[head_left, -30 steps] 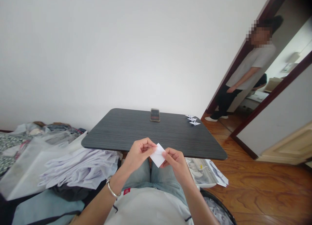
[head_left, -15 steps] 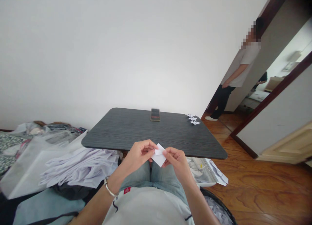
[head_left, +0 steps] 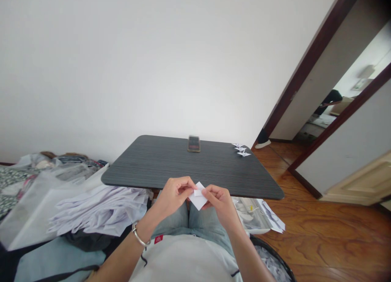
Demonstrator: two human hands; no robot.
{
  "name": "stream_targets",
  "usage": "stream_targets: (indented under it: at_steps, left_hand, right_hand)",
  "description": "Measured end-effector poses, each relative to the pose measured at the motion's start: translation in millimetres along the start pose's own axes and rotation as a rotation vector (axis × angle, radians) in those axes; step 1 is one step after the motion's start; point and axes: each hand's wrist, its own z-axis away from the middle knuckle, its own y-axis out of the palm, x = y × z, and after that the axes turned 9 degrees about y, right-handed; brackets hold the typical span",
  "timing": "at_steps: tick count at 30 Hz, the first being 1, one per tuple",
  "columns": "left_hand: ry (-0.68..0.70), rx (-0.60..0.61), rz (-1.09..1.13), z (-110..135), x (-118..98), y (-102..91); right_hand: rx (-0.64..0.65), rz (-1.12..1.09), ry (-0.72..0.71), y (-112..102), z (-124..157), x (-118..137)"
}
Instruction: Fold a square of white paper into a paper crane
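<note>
A small white folded paper (head_left: pixel 198 200) is held over my lap at the near edge of the dark table (head_left: pixel 171 164). My left hand (head_left: pixel 176 194) pinches its left corner between thumb and fingers. On the right side, my right hand (head_left: pixel 217 197) grips it, the thumb lying on top near a folded strip. The paper stands as a diamond, one corner pointing away from me. Several folded paper cranes (head_left: pixel 243 154) sit in a row at the table's far right corner.
A phone-like device (head_left: pixel 194 144) leans at the table's back near the wall. Piled white cloth (head_left: pixel 104 210) lies to the left. At the right are a plastic box (head_left: pixel 255 217) and a round dark bin (head_left: pixel 275 259) of paper scraps. A person's shoe (head_left: pixel 263 144) shows at the doorway.
The person by the doorway has moved out of sight except for a lower leg and shoe. My hands keep hold of the folded paper, shifting only slightly.
</note>
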Motion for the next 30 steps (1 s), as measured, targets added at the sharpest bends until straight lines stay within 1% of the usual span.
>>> stream_targets:
  at_steps: [5,9,11,14,16,20,26,30]
  left_hand:
    - [-0.021,-0.002,0.080,-1.2,1.3,0.2]
    - [0.000,-0.116,0.211,1.0,0.9,1.4]
    - [-0.007,-0.133,0.195,2.3,1.1,2.1]
    - [-0.037,-0.117,0.098,3.8,2.9,4.2]
    - [-0.050,-0.135,0.063,4.1,4.6,6.4]
    - [-0.053,-0.180,0.115,1.0,6.6,10.5]
    - [-0.076,-0.140,0.264,-6.4,6.3,10.9]
    - [-0.050,-0.138,0.278,-7.3,6.4,10.3]
  right_hand:
    - [-0.034,0.030,-0.052,1.2,1.1,0.6]
    - [-0.061,0.019,-0.077,0.7,1.7,0.1]
    - [-0.074,0.010,-0.084,0.5,1.6,-0.5]
    - [-0.090,0.000,-0.101,1.2,1.5,-1.2]
    - [-0.101,0.007,-0.114,2.2,1.7,-1.4]
    - [-0.102,0.029,-0.133,3.4,1.8,-2.0]
    - [-0.094,0.017,-0.133,3.7,1.1,-3.4]
    - [-0.108,-0.012,-0.135,6.0,2.1,-2.4]
